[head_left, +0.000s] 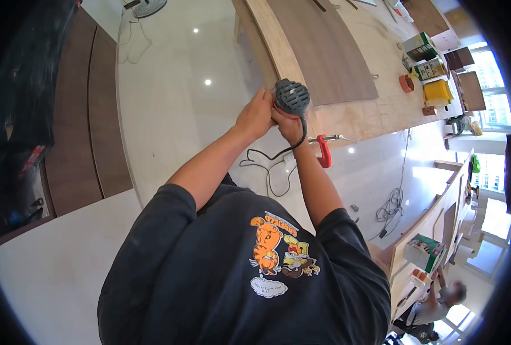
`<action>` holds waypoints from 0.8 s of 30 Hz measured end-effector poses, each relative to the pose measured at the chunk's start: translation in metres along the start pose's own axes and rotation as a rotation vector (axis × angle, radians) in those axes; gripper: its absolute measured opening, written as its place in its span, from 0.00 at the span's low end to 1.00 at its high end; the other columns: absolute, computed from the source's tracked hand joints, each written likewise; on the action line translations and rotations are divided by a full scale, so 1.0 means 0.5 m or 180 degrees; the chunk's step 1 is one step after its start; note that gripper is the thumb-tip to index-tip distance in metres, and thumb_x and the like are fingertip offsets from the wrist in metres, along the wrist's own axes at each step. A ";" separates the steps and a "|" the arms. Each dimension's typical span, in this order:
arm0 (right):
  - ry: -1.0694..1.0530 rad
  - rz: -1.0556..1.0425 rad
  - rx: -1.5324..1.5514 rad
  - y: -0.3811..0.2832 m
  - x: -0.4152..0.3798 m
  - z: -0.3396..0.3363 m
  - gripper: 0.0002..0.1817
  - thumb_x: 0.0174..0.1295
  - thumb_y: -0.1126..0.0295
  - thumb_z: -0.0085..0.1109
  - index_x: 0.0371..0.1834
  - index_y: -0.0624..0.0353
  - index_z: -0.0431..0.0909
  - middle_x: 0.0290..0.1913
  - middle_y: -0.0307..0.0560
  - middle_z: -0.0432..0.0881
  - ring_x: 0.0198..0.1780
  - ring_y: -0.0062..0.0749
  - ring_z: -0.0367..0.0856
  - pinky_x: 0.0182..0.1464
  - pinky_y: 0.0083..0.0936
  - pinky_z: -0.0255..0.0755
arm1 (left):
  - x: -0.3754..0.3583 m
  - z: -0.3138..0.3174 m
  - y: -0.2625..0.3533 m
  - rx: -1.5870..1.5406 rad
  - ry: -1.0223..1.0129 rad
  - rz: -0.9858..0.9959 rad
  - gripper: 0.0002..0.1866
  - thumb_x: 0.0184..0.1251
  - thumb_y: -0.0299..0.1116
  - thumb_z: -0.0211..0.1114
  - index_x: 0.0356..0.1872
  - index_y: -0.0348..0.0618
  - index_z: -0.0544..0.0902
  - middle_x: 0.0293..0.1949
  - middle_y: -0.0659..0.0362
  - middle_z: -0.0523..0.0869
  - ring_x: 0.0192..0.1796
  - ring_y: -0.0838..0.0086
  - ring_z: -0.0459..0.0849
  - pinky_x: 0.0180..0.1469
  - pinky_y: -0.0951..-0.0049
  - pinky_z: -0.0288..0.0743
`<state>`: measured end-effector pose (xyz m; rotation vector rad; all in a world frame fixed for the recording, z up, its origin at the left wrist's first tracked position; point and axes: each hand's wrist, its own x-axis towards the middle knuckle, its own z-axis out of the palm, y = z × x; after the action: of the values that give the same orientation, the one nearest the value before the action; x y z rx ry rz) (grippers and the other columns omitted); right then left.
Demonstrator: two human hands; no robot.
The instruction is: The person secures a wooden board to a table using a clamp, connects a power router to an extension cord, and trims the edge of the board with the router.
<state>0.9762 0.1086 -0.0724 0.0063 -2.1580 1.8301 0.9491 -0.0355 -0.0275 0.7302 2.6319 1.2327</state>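
Note:
A dark grey power tool [292,98] with a vented round top and a red band sits at the near edge of the wooden workbench [347,122]. My left hand [255,117] is closed round the tool's left side. Beneath the vented top, my right hand [289,127] grips the tool's body, partly hidden by it. A black cord [303,129] runs from the tool down past my right wrist. The tool's underside is hidden. Beyond it, a large brown curved panel [330,54] lies on the bench. A red clamp [324,152] is fixed at the bench's near corner.
Boxes, a yellow container [437,90] and an orange pot [406,83] stand on the bench's right side. Coiled cable [389,207] lies on the floor. A second bench [405,253] and another person [433,310] are at lower right. Brown panels [83,109] stand at left.

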 end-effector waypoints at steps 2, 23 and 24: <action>0.0009 -0.0111 -0.0021 0.007 0.000 0.003 0.16 0.49 0.73 0.72 0.42 0.59 0.82 0.40 0.42 0.86 0.42 0.29 0.84 0.48 0.27 0.77 | -0.001 0.010 -0.013 -0.0044 0.0052 0.0035 0.30 0.49 0.31 0.79 0.54 0.39 0.73 0.50 0.48 0.76 0.55 0.47 0.79 0.56 0.55 0.76; 0.0328 -0.0012 0.0090 0.005 0.004 0.014 0.22 0.46 0.75 0.76 0.45 0.60 0.78 0.41 0.41 0.85 0.43 0.27 0.83 0.48 0.27 0.77 | 0.005 0.013 -0.022 -0.0247 0.0100 0.0171 0.27 0.49 0.27 0.76 0.50 0.38 0.73 0.48 0.46 0.76 0.53 0.46 0.78 0.54 0.55 0.76; 0.0340 -0.0060 0.0070 0.005 0.004 0.014 0.22 0.46 0.74 0.76 0.45 0.60 0.79 0.41 0.42 0.85 0.43 0.28 0.83 0.48 0.27 0.77 | 0.006 0.011 -0.020 -0.0249 0.0061 0.0145 0.26 0.49 0.27 0.76 0.50 0.38 0.73 0.48 0.46 0.76 0.54 0.45 0.78 0.55 0.54 0.76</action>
<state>0.9723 0.1029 -0.0752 -0.0646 -2.0585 1.8011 0.9447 -0.0358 -0.0383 0.7726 2.5792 1.3530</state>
